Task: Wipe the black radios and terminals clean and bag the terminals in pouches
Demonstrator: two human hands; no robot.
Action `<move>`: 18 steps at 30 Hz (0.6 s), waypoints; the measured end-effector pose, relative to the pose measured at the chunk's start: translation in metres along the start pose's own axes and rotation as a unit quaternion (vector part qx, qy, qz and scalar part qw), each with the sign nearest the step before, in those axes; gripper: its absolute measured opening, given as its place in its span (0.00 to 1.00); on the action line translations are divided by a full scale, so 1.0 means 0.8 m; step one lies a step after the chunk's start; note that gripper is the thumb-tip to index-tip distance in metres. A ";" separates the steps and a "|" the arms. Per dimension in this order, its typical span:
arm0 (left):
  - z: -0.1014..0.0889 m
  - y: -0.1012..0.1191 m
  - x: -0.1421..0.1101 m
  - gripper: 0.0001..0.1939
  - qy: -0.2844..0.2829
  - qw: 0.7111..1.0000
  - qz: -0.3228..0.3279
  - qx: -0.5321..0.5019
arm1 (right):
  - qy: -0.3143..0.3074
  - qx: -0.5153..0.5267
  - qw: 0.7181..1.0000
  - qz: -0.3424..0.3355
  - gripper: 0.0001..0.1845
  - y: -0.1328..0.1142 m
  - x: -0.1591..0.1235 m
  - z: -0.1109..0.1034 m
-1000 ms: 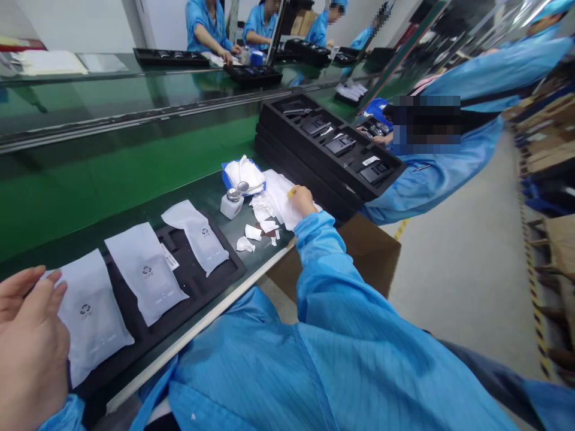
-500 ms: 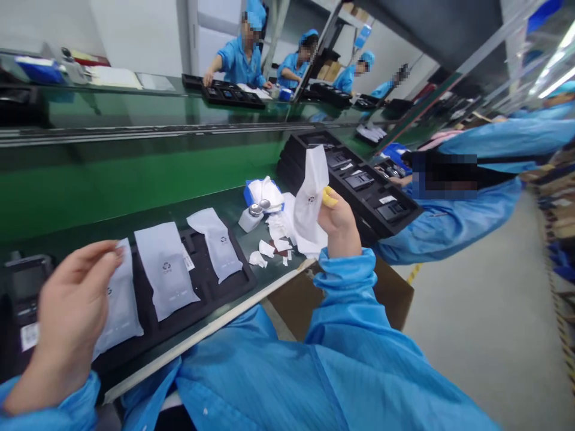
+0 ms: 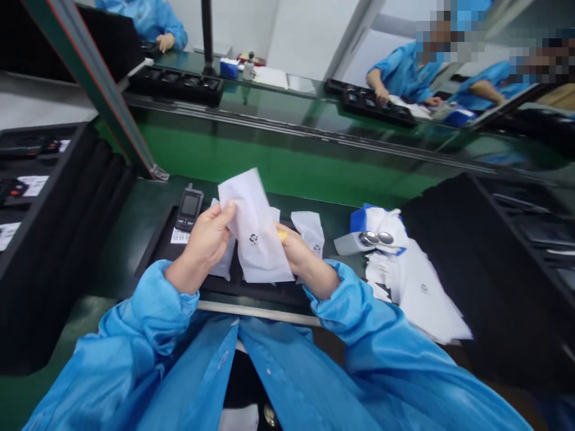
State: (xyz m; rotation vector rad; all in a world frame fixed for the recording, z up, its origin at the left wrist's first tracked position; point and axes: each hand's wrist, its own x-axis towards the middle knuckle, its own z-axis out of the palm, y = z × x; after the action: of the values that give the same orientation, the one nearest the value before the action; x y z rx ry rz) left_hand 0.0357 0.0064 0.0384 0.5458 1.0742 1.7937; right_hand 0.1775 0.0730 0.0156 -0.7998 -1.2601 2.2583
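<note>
"Where's the white pouch (image 3: 254,230)?"

"Pinched upright between the left hand (image 3: 205,239) and right hand (image 3: 300,257), fingers gripping it, above the black foam tray (image 3: 158,257)."

"Risk?"

"A slack pinch drops it; tugging could tear it or knock the handheld device (image 3: 189,209) beyond."

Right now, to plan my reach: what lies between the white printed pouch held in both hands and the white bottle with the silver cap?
In the head view, the right hand, then a second, smaller white printed pouch.
</note>
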 end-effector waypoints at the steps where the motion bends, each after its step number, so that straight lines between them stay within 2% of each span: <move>1: -0.012 0.009 -0.005 0.25 0.034 0.999 0.020 0.013 | 0.005 -0.019 1.000 0.012 0.18 -0.002 0.005 0.008; 5: -0.067 0.047 -0.030 0.28 0.149 0.980 0.036 0.131 | 0.053 -0.161 0.985 0.030 0.14 -0.029 0.045 0.032; 7: -0.094 0.066 -0.042 0.29 0.200 0.961 0.029 0.190 | 0.070 -0.252 0.965 0.009 0.10 -0.043 0.077 0.044; 9: -0.118 0.080 -0.051 0.29 0.232 0.948 0.014 0.217 | 0.074 -0.357 0.931 -0.024 0.07 -0.048 0.113 0.058; 13: -0.149 0.088 -0.055 0.32 0.226 0.952 -0.048 0.199 | 0.062 -0.534 0.840 -0.075 0.09 -0.034 0.184 0.092; 15: -0.158 0.083 -0.052 0.32 0.209 0.960 -0.043 0.181 | 0.074 -0.556 0.825 -0.065 0.10 -0.021 0.213 0.108; 18: -0.167 0.072 -0.048 0.30 0.195 0.966 -0.022 0.170 | 0.089 -0.552 0.828 -0.039 0.12 -0.003 0.244 0.126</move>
State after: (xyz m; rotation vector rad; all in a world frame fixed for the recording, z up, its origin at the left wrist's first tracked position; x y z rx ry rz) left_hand -0.0738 -0.0951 0.0222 0.3713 1.6711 1.7274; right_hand -0.0338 0.1320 0.0069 -1.2258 -2.4300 1.1564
